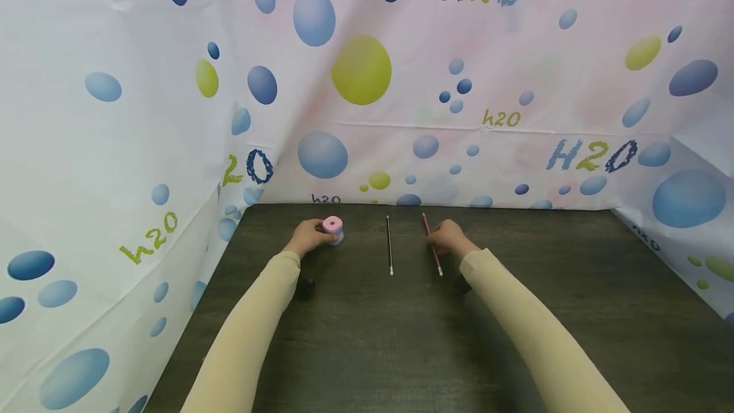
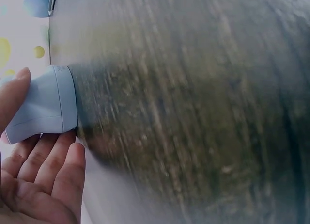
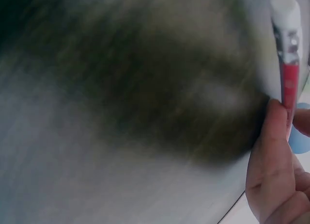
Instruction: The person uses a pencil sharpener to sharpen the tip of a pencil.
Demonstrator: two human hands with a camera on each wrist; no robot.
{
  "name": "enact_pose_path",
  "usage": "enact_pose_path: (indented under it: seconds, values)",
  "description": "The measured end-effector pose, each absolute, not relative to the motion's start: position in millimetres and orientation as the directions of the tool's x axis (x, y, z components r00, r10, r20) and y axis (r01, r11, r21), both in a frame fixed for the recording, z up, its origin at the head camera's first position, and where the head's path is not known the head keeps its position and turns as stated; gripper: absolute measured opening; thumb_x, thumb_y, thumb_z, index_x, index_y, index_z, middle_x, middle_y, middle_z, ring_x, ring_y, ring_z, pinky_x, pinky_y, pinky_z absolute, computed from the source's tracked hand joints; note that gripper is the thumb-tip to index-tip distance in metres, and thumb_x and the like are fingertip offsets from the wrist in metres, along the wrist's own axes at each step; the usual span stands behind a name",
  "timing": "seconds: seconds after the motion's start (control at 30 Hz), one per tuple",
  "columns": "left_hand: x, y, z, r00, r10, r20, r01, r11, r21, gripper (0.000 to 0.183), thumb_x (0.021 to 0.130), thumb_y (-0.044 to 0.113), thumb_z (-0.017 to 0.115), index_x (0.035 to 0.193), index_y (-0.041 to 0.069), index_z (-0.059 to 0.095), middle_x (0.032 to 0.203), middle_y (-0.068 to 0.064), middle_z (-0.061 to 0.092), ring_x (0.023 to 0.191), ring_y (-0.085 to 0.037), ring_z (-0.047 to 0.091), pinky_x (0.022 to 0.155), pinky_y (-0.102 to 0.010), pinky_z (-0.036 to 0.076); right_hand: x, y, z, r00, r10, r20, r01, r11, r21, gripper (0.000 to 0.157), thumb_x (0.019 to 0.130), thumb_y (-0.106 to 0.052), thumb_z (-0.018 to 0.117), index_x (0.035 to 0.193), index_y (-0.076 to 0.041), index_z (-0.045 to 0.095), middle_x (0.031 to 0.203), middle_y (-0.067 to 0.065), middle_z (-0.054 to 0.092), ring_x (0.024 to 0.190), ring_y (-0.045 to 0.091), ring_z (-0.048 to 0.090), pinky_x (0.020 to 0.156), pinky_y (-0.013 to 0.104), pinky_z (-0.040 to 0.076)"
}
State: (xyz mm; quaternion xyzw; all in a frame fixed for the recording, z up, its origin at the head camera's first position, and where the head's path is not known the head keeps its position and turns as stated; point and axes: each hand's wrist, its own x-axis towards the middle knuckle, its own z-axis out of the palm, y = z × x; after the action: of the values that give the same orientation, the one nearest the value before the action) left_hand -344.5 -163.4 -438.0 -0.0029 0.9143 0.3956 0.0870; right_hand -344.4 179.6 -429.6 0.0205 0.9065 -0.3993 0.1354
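Observation:
My left hand (image 1: pixel 306 236) holds a small pencil sharpener (image 1: pixel 332 225) near the back left of the table. The sharpener has a pink top with a dark hole in it and a pale blue body. In the left wrist view, the thumb lies on one side of the blue body and the fingers on the other, its base right at the tabletop. My right hand (image 1: pixel 450 238) pinches a red pencil (image 3: pixel 290 81) between thumb and fingers. The pencil's white eraser end points toward me. Between the hands lies a dark pencil (image 1: pixel 390 247), also with a white eraser end.
The dark wooden table (image 1: pixel 367 336) runs back to a white curtain (image 1: pixel 459 177) printed with blue and green spots, which also hangs along the left and right sides. Dark wrist cameras show under both wrists.

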Motion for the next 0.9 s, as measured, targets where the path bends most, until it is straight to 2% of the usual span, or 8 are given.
enact_pose_path:
  seconds: [0.13, 0.3, 0.6, 0.9]
  values:
    - [-343, -163, -439, -0.985, 0.066, -0.162, -0.077, 0.665, 0.743, 0.063, 0.091, 0.023, 0.076, 0.143, -0.007, 0.053, 0.146, -0.027, 0.057, 0.137, -0.043, 0.053, 0.115, -0.054, 0.045, -343, 184, -431, -0.952, -0.110, -0.286, 0.160, 0.619, -0.769, 0.039, 0.098, -0.003, 0.057, 0.129, 0.021, 0.057, 0.124, 0.039, 0.064, 0.103, 0.042, 0.074, 0.084, 0.043, 0.064]
    - [-342, -162, -437, -0.985, 0.060, -0.160, -0.081, 0.663, 0.745, 0.063, 0.091, 0.023, 0.076, 0.142, -0.007, 0.054, 0.145, -0.026, 0.058, 0.136, -0.042, 0.054, 0.115, -0.054, 0.045, -344, 189, -429, -0.940, -0.146, -0.308, 0.163, 0.600, -0.783, 0.042, 0.100, -0.003, 0.052, 0.134, 0.022, 0.051, 0.130, 0.041, 0.060, 0.114, 0.047, 0.068, 0.091, 0.047, 0.062]
    - [-341, -161, -431, -0.985, 0.059, -0.164, -0.081, 0.678, 0.731, 0.063, 0.092, 0.022, 0.075, 0.143, -0.006, 0.054, 0.145, -0.026, 0.057, 0.135, -0.042, 0.055, 0.114, -0.053, 0.046, -343, 187, -426, -0.938, -0.128, -0.322, 0.197, 0.568, -0.799, 0.042, 0.102, -0.002, 0.051, 0.138, 0.020, 0.050, 0.129, 0.039, 0.060, 0.117, 0.046, 0.066, 0.094, 0.047, 0.061]
    - [-336, -165, -420, -0.988, 0.074, -0.134, -0.044, 0.705, 0.708, 0.063, 0.092, 0.025, 0.075, 0.142, -0.007, 0.054, 0.143, -0.027, 0.059, 0.133, -0.042, 0.056, 0.111, -0.052, 0.048, -343, 187, -415, -0.940, -0.140, -0.310, 0.168, 0.602, -0.781, 0.041, 0.104, -0.005, 0.050, 0.137, 0.019, 0.051, 0.128, 0.038, 0.062, 0.114, 0.043, 0.068, 0.093, 0.045, 0.062]
